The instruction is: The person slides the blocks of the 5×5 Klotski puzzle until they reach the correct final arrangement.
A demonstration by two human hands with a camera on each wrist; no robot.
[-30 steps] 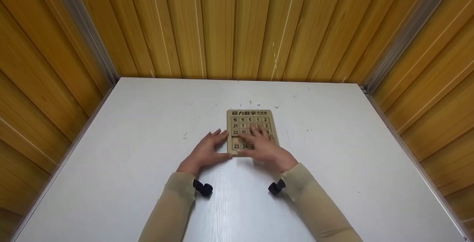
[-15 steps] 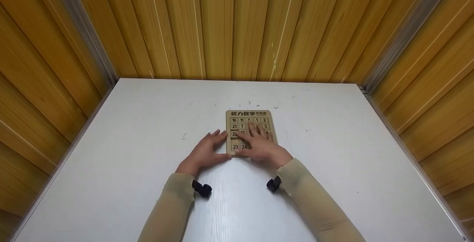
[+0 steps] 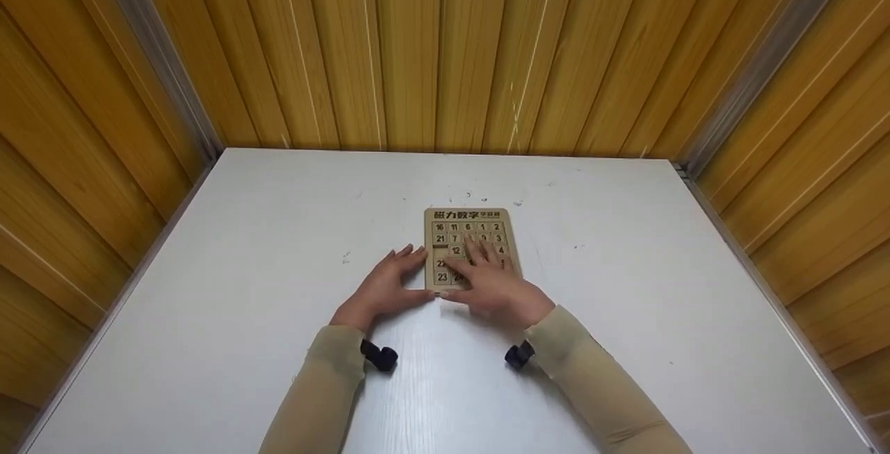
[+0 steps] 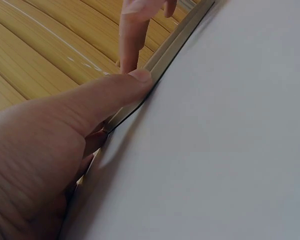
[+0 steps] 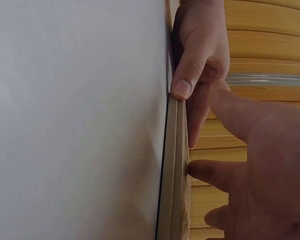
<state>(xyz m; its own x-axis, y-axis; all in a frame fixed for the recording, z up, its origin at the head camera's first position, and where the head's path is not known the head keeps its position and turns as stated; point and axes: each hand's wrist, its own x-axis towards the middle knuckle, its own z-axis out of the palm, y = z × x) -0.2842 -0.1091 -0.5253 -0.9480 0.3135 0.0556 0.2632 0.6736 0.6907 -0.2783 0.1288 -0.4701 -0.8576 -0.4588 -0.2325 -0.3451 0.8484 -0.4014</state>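
A wooden number slide puzzle point(image 3: 467, 215) lies flat near the table's middle, its top strip printed with dark characters. My left hand point(image 3: 384, 286) holds its near left corner, thumb on the front edge and fingers along the left side; in the left wrist view the thumb point(image 4: 110, 95) presses that edge. Over the lower right of the grid spreads my right hand point(image 3: 499, 288), index fingertip at the tile 22 point(image 3: 440, 264). Above that tile is a vacant slot point(image 3: 441, 251). The right palm and fingers hide several tiles. From the right wrist view, the puzzle's edge point(image 5: 174, 165) appears side-on.
The white table point(image 3: 313, 197) bears a few small dark marks beyond the puzzle. Wood-patterned panels point(image 3: 403, 51) stand behind it and at both sides. A dark wrist camera point(image 3: 381, 355) sits on the left sleeve, another point(image 3: 519, 354) on the right.
Tile 22 has slid one row toward the person, and the vacant slot is now above it. My right index finger moved down with it; the left hand stays put.
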